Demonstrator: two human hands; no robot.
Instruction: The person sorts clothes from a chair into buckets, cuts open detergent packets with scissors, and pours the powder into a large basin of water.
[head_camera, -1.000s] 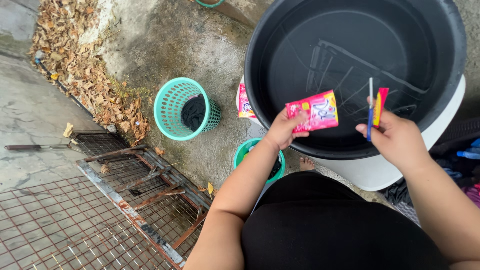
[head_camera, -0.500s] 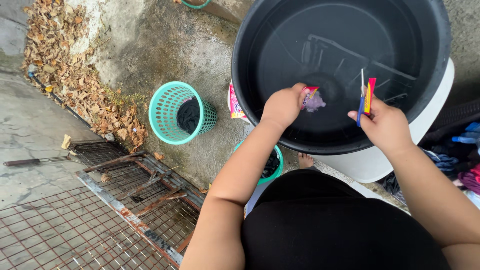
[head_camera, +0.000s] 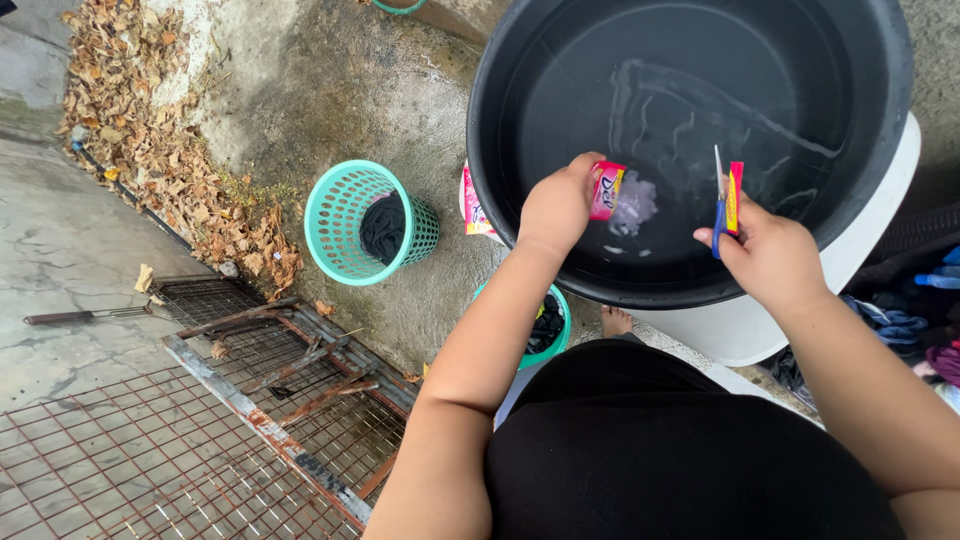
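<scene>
From the head view, the left hand (head_camera: 555, 205) is closed around a pink sachet (head_camera: 606, 189), tipped over the near part of a black tub (head_camera: 500, 120) of water, with pale powder (head_camera: 634, 205) spilling just beneath it. The right hand (head_camera: 770, 255) is closed on blue-handled scissors (head_camera: 718, 200) and a torn pink and yellow strip (head_camera: 736, 197), held upright above the tub's near rim. On the wet concrete ground (head_camera: 330, 80), a teal mesh basket (head_camera: 340, 215) holding dark cloth stands left of the tub, another pink packet (head_camera: 474, 208) lies against the tub's left wall, and rusty wire racks (head_camera: 200, 420) lie at the lower left.
</scene>
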